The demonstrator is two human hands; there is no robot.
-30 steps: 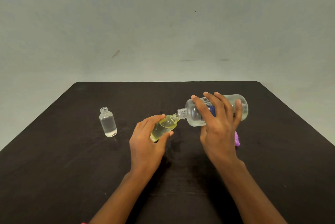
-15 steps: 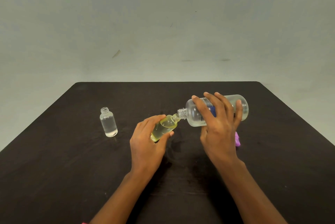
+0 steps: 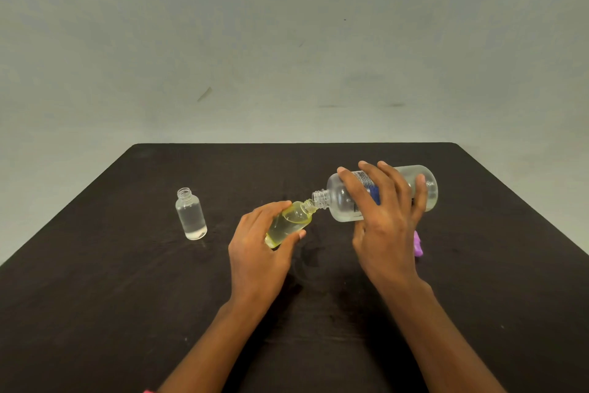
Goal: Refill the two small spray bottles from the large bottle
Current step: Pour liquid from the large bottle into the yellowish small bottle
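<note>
My right hand (image 3: 385, 227) grips the large clear bottle (image 3: 342, 201), tipped almost flat above the table with its open threaded neck pointing left. My left hand (image 3: 258, 252) holds a small yellow-tinted bottle (image 3: 288, 223), tilted so that its open mouth meets the large bottle's neck. It is largely full of liquid. A second small clear bottle (image 3: 190, 214) stands upright and uncapped to the left, apart from both hands, with a little liquid at its bottom.
The dark table (image 3: 95, 297) stands against a plain grey wall. A small purple object (image 3: 418, 244) lies on the table just right of my right hand, partly hidden by it. Damp patches show on the tabletop between my hands.
Almost nothing has moved. Both hands keep the same hold, with the two bottle mouths together.
</note>
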